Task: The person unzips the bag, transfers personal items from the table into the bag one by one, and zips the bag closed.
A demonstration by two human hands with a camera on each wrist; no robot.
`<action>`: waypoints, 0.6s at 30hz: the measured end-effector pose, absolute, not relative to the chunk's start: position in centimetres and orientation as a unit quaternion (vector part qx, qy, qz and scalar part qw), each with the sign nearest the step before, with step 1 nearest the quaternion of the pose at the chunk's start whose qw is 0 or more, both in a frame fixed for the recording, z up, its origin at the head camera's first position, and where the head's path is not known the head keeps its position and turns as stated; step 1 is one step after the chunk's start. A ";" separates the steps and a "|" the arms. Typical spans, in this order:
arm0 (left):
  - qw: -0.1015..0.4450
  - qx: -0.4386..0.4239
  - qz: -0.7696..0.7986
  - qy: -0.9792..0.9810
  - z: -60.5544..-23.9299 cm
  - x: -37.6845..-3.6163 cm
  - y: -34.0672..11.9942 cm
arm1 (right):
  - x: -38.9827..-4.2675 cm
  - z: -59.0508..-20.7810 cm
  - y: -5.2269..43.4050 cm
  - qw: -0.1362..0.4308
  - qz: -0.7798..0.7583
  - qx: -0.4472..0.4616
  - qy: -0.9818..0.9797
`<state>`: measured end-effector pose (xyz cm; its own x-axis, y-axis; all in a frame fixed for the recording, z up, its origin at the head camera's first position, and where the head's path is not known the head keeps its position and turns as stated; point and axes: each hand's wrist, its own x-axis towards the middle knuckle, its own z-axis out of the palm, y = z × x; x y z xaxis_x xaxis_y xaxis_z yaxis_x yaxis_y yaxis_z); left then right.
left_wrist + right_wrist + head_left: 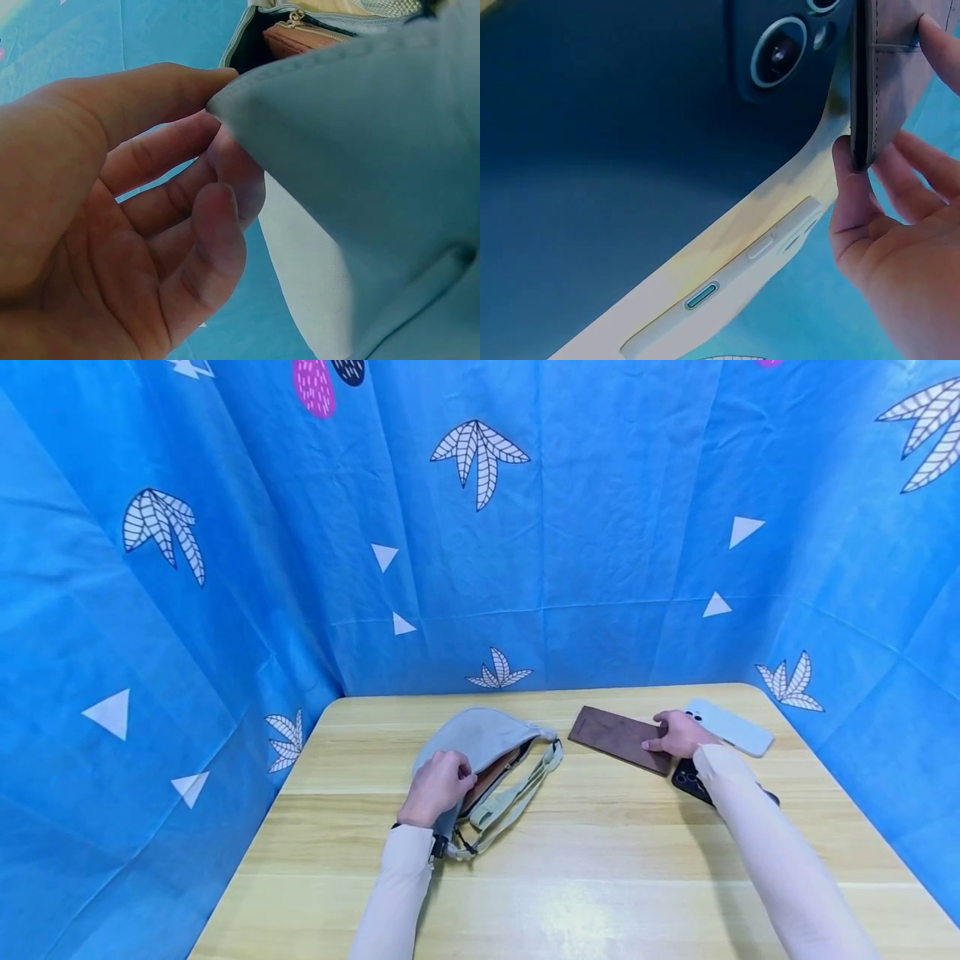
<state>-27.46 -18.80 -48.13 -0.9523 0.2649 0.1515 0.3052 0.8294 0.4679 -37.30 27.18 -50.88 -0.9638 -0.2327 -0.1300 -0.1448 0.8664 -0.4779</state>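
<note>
A pale grey sling bag (476, 735) lies on the table with its zip open. My left hand (437, 785) pinches the edge of its opening between thumb and fingers. Inside the bag, the left wrist view shows a brown item with a gold zip (296, 41); the rest of the inside is hidden. My right hand (678, 737) grips the right end of a long brown wallet (611, 733), thumb on its upper face and fingers at its edge. The right wrist view shows the stitched edge of the wallet (885, 97) between them.
A dark phone (686, 777) lies below the right hand, partly covered by the sleeve. Beyond it is a pale blue phone (738, 728) near the table's right edge. The bag's light green strap (525, 793) loops onto the wooden table (570, 877). Blue patterned cloth (600, 527) hangs behind.
</note>
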 end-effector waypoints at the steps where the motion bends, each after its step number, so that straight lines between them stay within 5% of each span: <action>1: 0.040 -0.149 -0.251 -0.956 -48.1 -27.5 -18.8 | -37.3 -50.9 27.2 0.093 -0.242 -0.099 0.961; 18: 0.034 -0.149 -0.251 -0.956 -48.1 -27.6 -18.8 | -36.6 -49.9 27.7 0.117 -0.279 -0.116 0.946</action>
<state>-27.56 -18.81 -48.12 -0.9534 0.2672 0.1402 0.3016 0.8302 0.4689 -36.57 27.72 -49.93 -0.9454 -0.2857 -0.1571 -0.1547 0.8171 -0.5553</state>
